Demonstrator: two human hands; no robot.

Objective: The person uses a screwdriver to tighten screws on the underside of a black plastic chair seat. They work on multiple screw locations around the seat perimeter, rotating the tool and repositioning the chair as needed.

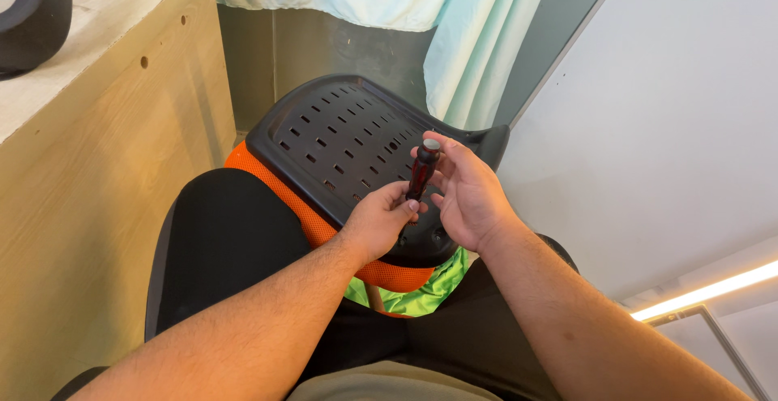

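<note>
screwdriver (422, 172): shaft and tip hidden behind left hand (379, 221); only handle shows. seat plate (348, 145): near edge covered by both hands; right hand (468, 194) hides the fastening point. orange cushion (279, 186): mostly under the plate. green cloth (429, 287): partly hidden by legs. black part (32, 12), top left: cut by frame edge, kind unclear.

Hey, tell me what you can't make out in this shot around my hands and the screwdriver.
- Head view: screwdriver tip and shaft, hidden behind the left hand.
- Whatever fastener it meets on the black slotted chair panel, covered by both hands.
- Right hand palm side, turned away.
- Black chair part, cut off by the top-left edge.
</note>
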